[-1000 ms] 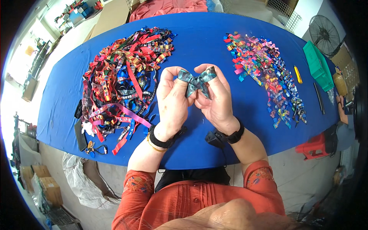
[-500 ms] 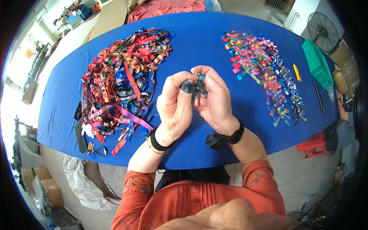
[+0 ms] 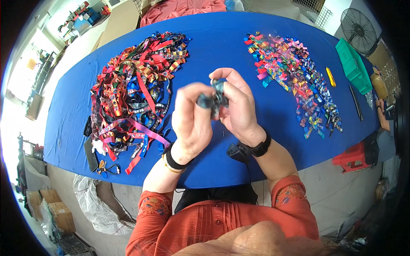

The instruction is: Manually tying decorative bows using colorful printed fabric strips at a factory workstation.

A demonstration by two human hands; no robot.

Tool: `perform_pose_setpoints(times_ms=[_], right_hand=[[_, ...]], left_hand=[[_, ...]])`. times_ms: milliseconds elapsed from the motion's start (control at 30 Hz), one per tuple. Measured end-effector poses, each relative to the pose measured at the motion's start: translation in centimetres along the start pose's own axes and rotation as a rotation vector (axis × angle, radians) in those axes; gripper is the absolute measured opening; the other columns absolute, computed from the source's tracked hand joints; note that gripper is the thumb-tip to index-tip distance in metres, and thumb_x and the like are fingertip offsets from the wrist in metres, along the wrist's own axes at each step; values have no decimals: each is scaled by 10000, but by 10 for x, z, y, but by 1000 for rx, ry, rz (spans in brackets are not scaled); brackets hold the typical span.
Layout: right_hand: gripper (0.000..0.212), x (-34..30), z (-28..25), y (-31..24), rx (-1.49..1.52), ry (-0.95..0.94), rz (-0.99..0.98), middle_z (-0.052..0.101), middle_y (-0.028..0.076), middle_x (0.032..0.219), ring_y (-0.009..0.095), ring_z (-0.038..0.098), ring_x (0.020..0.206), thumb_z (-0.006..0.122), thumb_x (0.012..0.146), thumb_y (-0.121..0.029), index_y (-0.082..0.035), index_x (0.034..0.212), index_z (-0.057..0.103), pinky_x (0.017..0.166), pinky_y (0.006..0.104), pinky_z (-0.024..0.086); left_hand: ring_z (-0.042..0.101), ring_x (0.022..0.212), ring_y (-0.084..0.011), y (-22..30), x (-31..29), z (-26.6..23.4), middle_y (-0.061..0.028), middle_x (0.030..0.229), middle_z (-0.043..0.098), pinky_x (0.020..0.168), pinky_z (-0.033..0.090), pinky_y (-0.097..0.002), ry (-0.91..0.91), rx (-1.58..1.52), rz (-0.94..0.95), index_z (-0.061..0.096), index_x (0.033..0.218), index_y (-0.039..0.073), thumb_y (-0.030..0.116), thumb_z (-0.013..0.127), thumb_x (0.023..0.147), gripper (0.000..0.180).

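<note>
Close together above the middle of the table, my two hands pinch a small folded piece of dark grey-green patterned ribbon (image 3: 220, 101). My left hand (image 3: 191, 123) grips its left side between thumb and forefinger, and the fingers are a little blurred. On the other side, my right hand (image 3: 241, 113) holds the ribbon between its thumb and bent fingers. Part of the ribbon is hidden by my fingers, so its exact fold cannot be made out. A large tangled pile of printed straps (image 3: 124, 85) lies left of my left hand. Many small folded ribbon pieces (image 3: 294, 77) are spread to the right.
Blue cloth covers the table (image 3: 213, 42). Along its right side are a yellow cutter (image 3: 330, 77), a dark rod-like tool (image 3: 355, 102) and a green crate (image 3: 353, 66). A red stool (image 3: 354, 158) stands beyond the right edge. Small corded items (image 3: 106, 168) lie near the front left.
The left fingers have shifted slightly left and now blur with motion, and the ribbon between the hands has turned a little. Both hands still hold it.
</note>
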State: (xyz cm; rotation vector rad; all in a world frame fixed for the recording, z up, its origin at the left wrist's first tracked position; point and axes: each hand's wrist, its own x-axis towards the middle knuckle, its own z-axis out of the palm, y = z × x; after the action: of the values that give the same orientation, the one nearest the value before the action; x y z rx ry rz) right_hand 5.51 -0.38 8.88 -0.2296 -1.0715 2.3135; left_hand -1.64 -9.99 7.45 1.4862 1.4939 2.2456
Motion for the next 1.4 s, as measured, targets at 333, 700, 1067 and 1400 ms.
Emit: perform_pose_setpoints(times_ms=[333,700,1067,1400], right_hand=[[116,10,-9,17,-140,96,-248,549,-22,743,30,486,536,491,1019,-175,-79,1067,536,444,187,327],[156,7,-7,27,-83,138,-303,544,-22,753,16,440,548,498,1051,-230,-80,1043,538,456,180,317],[138,9,-9,19,-233,82,-306,573,6,815,47,526,607,509,1042,-207,-69,1049,518,501,188,399],[154,10,-11,16,-255,148,-310,640,16,847,18,485,595,501,1050,-237,-85,1058,529,486,168,355]], left_hand=[[566,598,-46,-1,17,-5,-4,802,619,490,434,-149,76,-452,-608,575,1093,82,203,505,1040,149],[452,475,-46,-13,20,-10,-22,650,593,421,295,-188,35,-664,-632,568,940,51,262,497,1053,250],[425,475,-105,-11,25,-16,-116,722,640,456,330,-240,-16,-577,-684,598,1083,-24,150,386,936,311],[467,545,-25,-12,23,-15,-19,812,677,482,342,-183,-88,-418,-610,649,1098,2,139,643,944,206]])
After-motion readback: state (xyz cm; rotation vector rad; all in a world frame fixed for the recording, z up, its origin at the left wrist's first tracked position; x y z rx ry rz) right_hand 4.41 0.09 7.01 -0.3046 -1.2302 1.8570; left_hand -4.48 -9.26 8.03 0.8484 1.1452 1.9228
